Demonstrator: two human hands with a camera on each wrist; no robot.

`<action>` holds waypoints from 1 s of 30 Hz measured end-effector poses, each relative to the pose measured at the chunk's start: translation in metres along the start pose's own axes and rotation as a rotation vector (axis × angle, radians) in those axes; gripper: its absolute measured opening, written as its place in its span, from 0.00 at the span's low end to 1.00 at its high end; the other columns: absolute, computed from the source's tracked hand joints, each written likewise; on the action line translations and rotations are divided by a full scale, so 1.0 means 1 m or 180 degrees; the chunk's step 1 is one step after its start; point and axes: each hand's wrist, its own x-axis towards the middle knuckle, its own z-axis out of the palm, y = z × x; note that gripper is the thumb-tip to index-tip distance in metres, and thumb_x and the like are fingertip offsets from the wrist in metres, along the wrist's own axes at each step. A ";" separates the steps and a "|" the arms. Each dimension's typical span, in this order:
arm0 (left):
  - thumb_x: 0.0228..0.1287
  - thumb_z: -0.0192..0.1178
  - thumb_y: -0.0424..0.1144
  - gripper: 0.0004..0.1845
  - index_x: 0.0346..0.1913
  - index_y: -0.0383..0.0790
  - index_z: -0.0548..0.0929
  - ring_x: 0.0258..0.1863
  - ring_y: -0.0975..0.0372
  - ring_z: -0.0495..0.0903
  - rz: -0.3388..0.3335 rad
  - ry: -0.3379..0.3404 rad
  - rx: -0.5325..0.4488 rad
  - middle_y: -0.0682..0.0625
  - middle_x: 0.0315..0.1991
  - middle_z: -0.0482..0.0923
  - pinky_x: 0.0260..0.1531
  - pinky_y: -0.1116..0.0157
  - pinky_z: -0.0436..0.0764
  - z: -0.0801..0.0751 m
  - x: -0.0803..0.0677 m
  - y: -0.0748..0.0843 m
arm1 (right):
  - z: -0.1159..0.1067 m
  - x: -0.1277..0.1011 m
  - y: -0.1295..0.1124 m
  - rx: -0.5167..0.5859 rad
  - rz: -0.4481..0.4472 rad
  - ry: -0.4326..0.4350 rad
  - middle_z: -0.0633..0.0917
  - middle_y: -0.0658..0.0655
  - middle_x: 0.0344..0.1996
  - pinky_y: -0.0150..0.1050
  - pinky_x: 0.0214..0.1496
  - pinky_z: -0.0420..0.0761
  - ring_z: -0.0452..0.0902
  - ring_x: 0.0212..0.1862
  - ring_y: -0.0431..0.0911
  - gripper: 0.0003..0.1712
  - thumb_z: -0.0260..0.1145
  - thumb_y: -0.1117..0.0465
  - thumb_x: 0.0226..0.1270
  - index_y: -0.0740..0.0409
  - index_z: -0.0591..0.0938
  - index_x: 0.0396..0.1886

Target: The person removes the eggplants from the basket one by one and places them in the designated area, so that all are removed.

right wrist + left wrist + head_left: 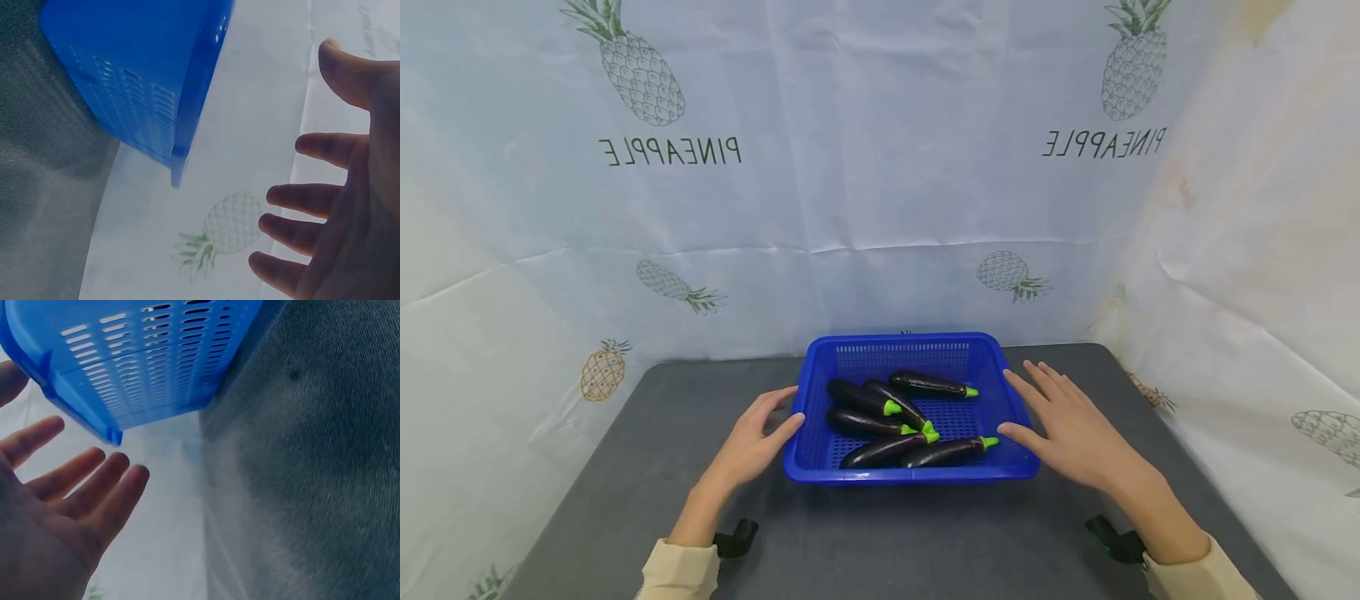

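A blue slotted basket stands on the grey table and holds several dark purple eggplants with green stems. My left hand is open beside the basket's left wall, thumb close to the rim. At the basket's right wall my right hand is also open, fingers spread. In the left wrist view the basket sits just beyond the straight fingers of my left hand, with a gap between. The right wrist view shows my right hand spread and apart from the basket. Neither hand holds anything.
Two black clamps grip the table's front edge. A pale cloth backdrop printed with pineapples hangs behind and to both sides of the table. Bare grey tabletop lies left, right and in front of the basket.
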 end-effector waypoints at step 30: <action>0.72 0.64 0.43 0.29 0.71 0.39 0.71 0.62 0.40 0.76 -0.0345 -0.0259 -0.1491 0.33 0.68 0.70 0.50 0.48 0.84 0.022 0.012 -0.013 | -0.009 0.065 -0.058 -0.0211 -0.0343 -0.0171 0.70 0.66 0.71 0.64 0.63 0.73 0.68 0.70 0.64 0.43 0.58 0.34 0.74 0.53 0.66 0.78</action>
